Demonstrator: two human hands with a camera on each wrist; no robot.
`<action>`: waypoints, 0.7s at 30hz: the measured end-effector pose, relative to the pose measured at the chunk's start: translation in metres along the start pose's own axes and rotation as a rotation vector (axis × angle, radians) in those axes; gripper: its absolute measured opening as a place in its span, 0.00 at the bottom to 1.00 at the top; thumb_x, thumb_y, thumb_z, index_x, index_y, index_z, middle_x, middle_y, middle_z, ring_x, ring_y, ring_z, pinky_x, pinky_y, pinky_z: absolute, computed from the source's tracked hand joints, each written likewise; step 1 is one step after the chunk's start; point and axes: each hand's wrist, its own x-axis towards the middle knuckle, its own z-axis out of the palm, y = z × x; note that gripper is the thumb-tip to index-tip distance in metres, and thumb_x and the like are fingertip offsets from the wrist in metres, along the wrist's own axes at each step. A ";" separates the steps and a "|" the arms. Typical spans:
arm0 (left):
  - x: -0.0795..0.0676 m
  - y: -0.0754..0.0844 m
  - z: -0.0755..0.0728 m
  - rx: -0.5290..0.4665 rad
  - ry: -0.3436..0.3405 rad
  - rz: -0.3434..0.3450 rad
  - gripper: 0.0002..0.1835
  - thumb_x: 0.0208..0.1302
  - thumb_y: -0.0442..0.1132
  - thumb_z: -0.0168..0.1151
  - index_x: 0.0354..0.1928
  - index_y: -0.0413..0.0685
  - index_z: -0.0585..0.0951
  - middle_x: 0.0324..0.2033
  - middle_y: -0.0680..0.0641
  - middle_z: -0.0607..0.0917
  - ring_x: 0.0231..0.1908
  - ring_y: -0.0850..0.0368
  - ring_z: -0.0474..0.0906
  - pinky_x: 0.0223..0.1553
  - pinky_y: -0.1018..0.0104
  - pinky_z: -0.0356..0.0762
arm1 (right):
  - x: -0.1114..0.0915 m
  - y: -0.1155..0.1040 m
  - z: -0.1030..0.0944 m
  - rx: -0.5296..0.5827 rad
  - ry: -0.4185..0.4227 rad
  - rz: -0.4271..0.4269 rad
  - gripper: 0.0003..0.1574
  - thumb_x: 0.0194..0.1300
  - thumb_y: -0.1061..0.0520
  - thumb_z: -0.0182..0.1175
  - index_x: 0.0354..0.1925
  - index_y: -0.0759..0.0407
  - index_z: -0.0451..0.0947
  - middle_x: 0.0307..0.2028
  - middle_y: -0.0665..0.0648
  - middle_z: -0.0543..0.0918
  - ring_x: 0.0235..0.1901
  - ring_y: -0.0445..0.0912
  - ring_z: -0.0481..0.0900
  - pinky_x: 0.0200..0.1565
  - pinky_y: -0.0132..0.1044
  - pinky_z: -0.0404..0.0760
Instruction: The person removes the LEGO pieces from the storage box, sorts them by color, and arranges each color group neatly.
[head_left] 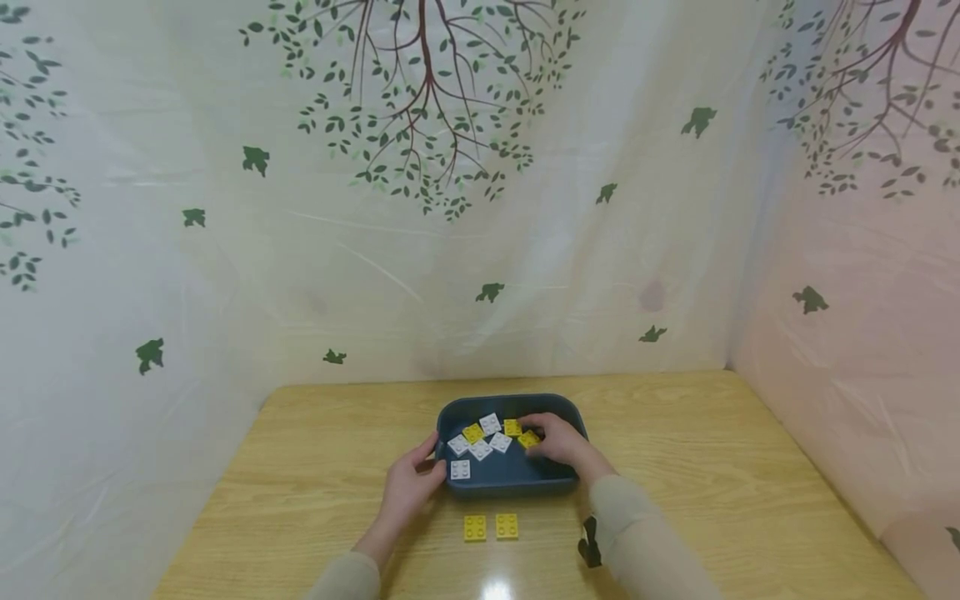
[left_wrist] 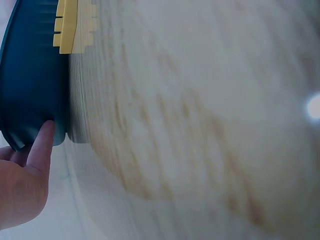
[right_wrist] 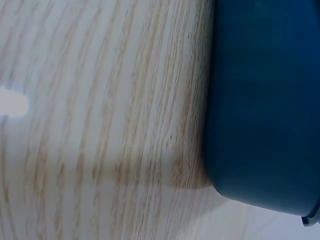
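A dark blue tray sits on the table with several white toy bricks and a few yellow ones inside. My left hand grips the tray's left end; in the left wrist view its thumb presses the outer wall. My right hand reaches over the right side into the tray. Its thumb and fingertips pinch a yellow toy brick, partly hidden by the fingers. The right wrist view shows the tray's outer wall but not the hand.
Two yellow toy bricks lie side by side on the wooden table, in front of the tray. A dark object shows at the right sleeve. Behind the table hangs a pale sheet with printed branches and birds.
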 end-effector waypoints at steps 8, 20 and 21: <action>0.001 -0.001 0.000 0.001 0.000 0.003 0.29 0.64 0.34 0.63 0.68 0.41 0.73 0.64 0.37 0.75 0.52 0.43 0.80 0.54 0.52 0.79 | 0.003 0.004 0.003 -0.034 -0.002 0.000 0.32 0.52 0.68 0.72 0.57 0.62 0.80 0.56 0.64 0.80 0.55 0.59 0.77 0.60 0.55 0.73; 0.002 -0.001 0.001 0.001 0.009 -0.003 0.29 0.63 0.34 0.64 0.68 0.42 0.73 0.63 0.37 0.75 0.52 0.43 0.80 0.54 0.52 0.79 | 0.003 0.004 0.002 -0.024 0.003 -0.013 0.30 0.51 0.73 0.69 0.54 0.63 0.81 0.53 0.62 0.82 0.52 0.58 0.78 0.58 0.55 0.75; 0.002 -0.001 0.001 0.004 0.010 0.002 0.29 0.63 0.34 0.64 0.67 0.42 0.73 0.63 0.37 0.75 0.52 0.43 0.80 0.53 0.52 0.79 | 0.003 0.003 0.002 -0.022 0.002 -0.009 0.30 0.50 0.73 0.69 0.54 0.63 0.81 0.53 0.62 0.82 0.52 0.58 0.78 0.58 0.55 0.75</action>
